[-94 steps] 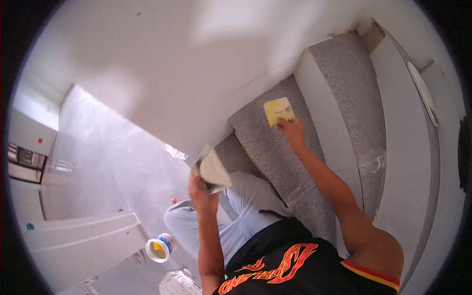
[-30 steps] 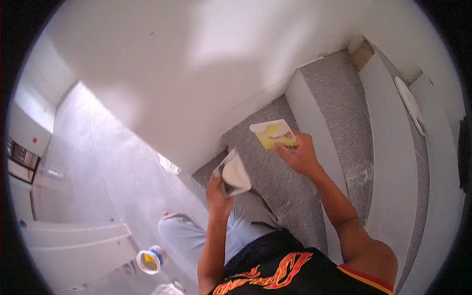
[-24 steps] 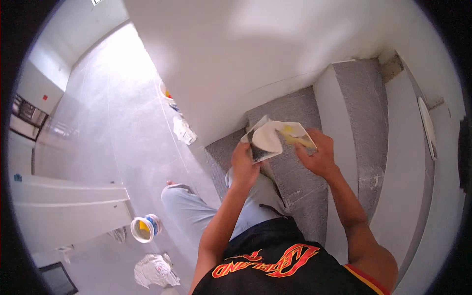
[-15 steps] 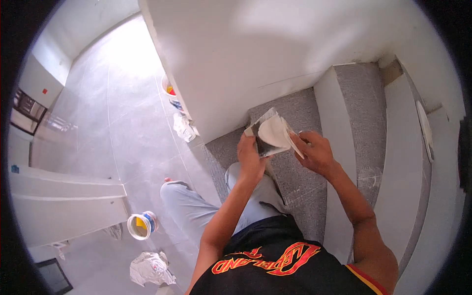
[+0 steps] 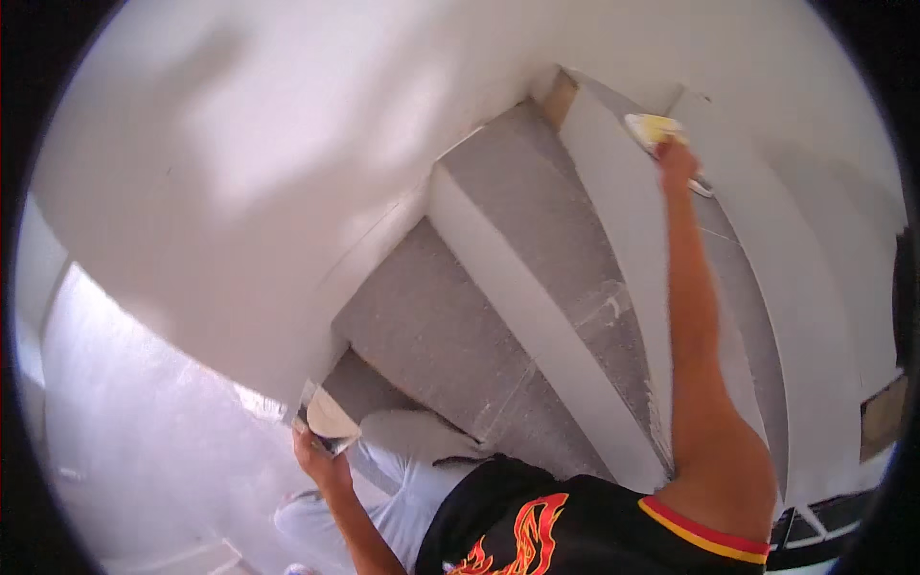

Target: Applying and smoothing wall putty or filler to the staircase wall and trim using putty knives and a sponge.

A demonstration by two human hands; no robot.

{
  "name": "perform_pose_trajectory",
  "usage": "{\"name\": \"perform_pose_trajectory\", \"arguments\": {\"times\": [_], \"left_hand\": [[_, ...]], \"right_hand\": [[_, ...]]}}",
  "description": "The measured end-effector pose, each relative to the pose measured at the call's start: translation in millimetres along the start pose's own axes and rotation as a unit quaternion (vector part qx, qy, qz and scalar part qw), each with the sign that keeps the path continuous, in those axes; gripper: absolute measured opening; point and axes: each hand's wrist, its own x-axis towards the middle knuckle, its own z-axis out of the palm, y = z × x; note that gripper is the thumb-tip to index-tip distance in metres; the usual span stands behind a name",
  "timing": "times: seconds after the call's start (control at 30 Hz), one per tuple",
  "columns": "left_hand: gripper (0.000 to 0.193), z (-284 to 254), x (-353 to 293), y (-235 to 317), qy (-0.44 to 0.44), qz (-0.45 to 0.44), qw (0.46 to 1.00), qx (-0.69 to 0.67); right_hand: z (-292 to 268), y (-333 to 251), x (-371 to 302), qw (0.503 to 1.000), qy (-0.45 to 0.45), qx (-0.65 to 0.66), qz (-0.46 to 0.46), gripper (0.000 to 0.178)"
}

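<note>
In my left hand (image 5: pixel 321 460), low on the left, I grip a metal putty knife (image 5: pixel 337 443) with a thick mound of cream-coloured putty (image 5: pixel 331 418) on its blade. My right arm is stretched far up to the right over the stairs. My right hand (image 5: pixel 677 163) is closed on a pale yellow, flat scraper (image 5: pixel 658 126), whose handle is hidden by the fingers. Under and beside that hand shows a long white shape (image 5: pixel 704 186) on a stair; whether it is a board or a smear of putty I cannot tell.
Grey stone treads (image 5: pixel 422 316) and white risers (image 5: pixel 551 326) curve up to the right. A smooth white wall (image 5: pixel 240 192) rises along their left side. Brightly lit floor (image 5: pixel 105 402) lies lower left. My bent leg (image 5: pixel 407 460) rests beside the lowest steps.
My view has swung right toward the stairs. The right hand has left the putty knife and reached out to the upper steps. My left hand still holds the putty knife, now apart from the right.
</note>
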Motion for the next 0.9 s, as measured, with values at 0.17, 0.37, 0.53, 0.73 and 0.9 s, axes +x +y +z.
{"name": "perform_pose_trajectory", "arguments": {"times": [0.17, 0.37, 0.53, 0.73, 0.9], "left_hand": [[0.038, -36.4, 0.5, -21.7, 0.020, 0.256, 0.739, 0.623], [0.032, -27.7, -2.8, -12.7, 0.043, 0.005, 0.999, -0.032], [0.033, -47.0, -4.2, -25.0, 0.072, 0.037, 0.987, 0.141], [0.035, -44.1, -6.0, -16.2, 0.077, 0.009, 0.997, 0.018], [0.025, -53.5, 6.9, -48.2, 0.081, 0.101, 0.967, 0.221]], "right_hand": [[47.8, 101.7, 26.2, 0.982, -0.181, 0.025, 0.055, 0.046], [84.1, 93.4, 15.4, 0.955, -0.277, -0.105, -0.022, 0.052], [66.9, 107.0, 11.7, 0.929, -0.309, -0.199, -0.051, 0.047], [15.1, 34.9, 14.8, 0.937, -0.149, 0.064, 0.308, 0.045], [27.0, -76.0, 30.5, 0.841, 0.094, -0.208, -0.491, 0.030]]}}
